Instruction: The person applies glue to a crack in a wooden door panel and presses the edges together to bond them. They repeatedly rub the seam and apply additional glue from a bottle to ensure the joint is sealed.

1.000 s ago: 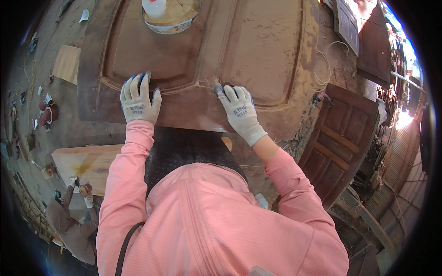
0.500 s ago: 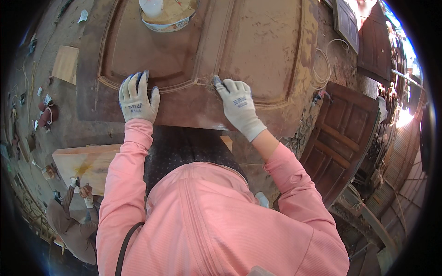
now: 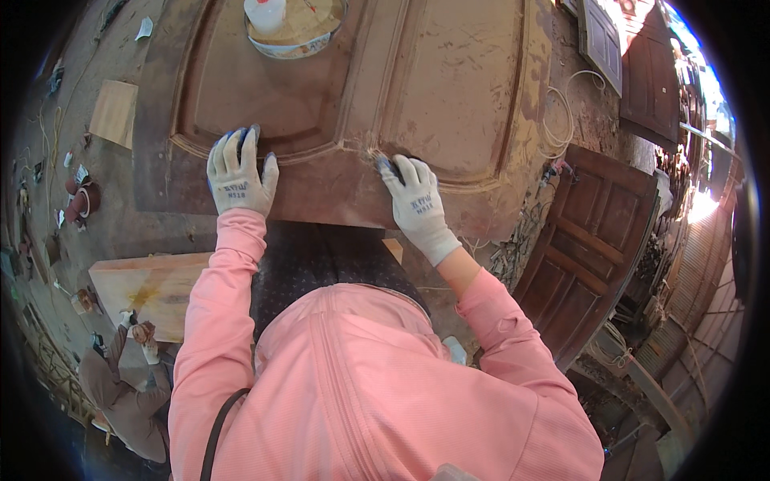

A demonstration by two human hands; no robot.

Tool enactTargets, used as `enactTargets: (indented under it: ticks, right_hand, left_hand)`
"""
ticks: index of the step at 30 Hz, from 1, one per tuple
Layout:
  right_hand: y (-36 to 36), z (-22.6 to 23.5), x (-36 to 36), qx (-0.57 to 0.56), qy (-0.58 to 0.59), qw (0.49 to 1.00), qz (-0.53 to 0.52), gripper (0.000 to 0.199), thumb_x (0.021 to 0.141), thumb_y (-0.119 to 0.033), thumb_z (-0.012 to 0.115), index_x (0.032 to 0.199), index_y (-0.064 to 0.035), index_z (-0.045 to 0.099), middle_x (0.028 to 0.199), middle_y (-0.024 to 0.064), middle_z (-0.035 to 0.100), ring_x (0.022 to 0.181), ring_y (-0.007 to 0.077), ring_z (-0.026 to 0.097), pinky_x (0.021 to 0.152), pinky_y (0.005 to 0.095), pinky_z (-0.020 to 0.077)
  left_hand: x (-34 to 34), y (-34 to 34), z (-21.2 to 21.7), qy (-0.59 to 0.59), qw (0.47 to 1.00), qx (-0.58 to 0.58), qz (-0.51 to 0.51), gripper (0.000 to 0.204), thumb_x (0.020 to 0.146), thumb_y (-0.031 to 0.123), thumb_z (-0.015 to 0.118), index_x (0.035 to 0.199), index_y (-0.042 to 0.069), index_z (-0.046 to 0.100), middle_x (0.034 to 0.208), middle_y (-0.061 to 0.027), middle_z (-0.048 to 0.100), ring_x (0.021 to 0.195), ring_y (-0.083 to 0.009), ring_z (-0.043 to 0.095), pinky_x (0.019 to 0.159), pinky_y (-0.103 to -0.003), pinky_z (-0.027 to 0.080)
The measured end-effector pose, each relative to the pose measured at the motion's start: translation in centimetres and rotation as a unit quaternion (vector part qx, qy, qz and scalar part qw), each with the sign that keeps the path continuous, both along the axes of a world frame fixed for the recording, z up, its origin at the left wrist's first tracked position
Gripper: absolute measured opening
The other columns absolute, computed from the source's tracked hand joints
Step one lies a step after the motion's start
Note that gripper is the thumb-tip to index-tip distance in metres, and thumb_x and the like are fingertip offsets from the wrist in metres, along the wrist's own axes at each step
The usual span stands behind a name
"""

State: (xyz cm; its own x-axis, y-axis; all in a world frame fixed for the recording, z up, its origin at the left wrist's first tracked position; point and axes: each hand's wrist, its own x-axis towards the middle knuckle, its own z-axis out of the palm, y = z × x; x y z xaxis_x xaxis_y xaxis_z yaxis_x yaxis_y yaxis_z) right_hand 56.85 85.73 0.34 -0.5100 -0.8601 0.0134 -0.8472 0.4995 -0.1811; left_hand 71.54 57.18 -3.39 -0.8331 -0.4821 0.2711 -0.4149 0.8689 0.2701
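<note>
A large brown carved door panel (image 3: 449, 88) lies flat in front of the person, its near edge running just above their waist and its raised moulding curving across between the two gloved hands. The left hand (image 3: 239, 172) rests flat on the panel near its lower left corner, fingers spread and holding nothing, with bare wood open to its left up to the panel's side edge. The right hand (image 3: 417, 204) presses down at the near edge by the middle rib of the moulding, fingers curled over something small and dark; what it is cannot be told. Between the hands the panel surface is free. At the far end of the panel stands a shallow bowl (image 3: 293, 44) with a white bottle (image 3: 265, 12) in it, well apart from both hands. To the right, a second dark door (image 3: 597, 240) leans close to the panel's right edge. A pale board (image 3: 148, 289) lies low on the left, beside another person (image 3: 120, 385) crouching on the ground.
</note>
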Motion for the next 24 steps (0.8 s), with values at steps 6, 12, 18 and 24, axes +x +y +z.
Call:
enactTargets:
  ticks: [6,12,18,24]
  right_hand:
    - [-1.3,0.0,-1.6,-0.002,-0.106,0.994,-0.035,0.054,0.09,-0.007,0.058,0.144,-0.0097,0.062,0.128,0.0127,0.058,0.122,0.033,0.055,0.105,0.047,0.046]
    - [-2.4,-0.6,-0.5,0.053,-0.065,0.996,-0.028,0.065,0.084,0.0,0.058,0.148,-0.0111,0.06,0.132,0.0135,0.059,0.124,0.035,0.055,0.107,0.0484,0.0448]
    - [-1.8,-0.6,-1.2,-0.042,-0.189,0.975,-0.112,0.062,0.084,-0.001,0.059,0.145,-0.0104,0.061,0.135,0.0151,0.057,0.126,0.0374,0.053,0.107,0.0496,0.0441]
    - [-2.5,-0.1,0.4,0.011,-0.096,0.994,-0.06,0.061,0.084,0.001,0.058,0.145,-0.0102,0.062,0.137,0.0169,0.058,0.127,0.0385,0.055,0.11,0.0498,0.0448]
  left_hand:
    - [0.1,0.0,-0.1,-0.006,1.0,-0.002,0.003,0.054,0.093,0.033,0.071,0.143,0.014,0.062,0.14,-0.0115,0.059,0.134,-0.0343,0.052,0.116,-0.052,0.04]
    - [0.0,0.0,-0.2,-0.003,1.0,-0.009,0.001,0.054,0.093,0.033,0.071,0.143,0.014,0.062,0.139,-0.0115,0.059,0.134,-0.0341,0.052,0.117,-0.051,0.039]
    - [0.0,0.0,-0.2,-0.002,1.0,-0.007,0.0,0.054,0.094,0.033,0.071,0.143,0.014,0.062,0.139,-0.0116,0.059,0.134,-0.034,0.052,0.117,-0.051,0.039]
    - [0.0,0.0,-0.2,-0.007,1.0,-0.007,0.001,0.054,0.094,0.033,0.071,0.144,0.014,0.062,0.14,-0.0112,0.059,0.135,-0.0339,0.052,0.117,-0.051,0.039]
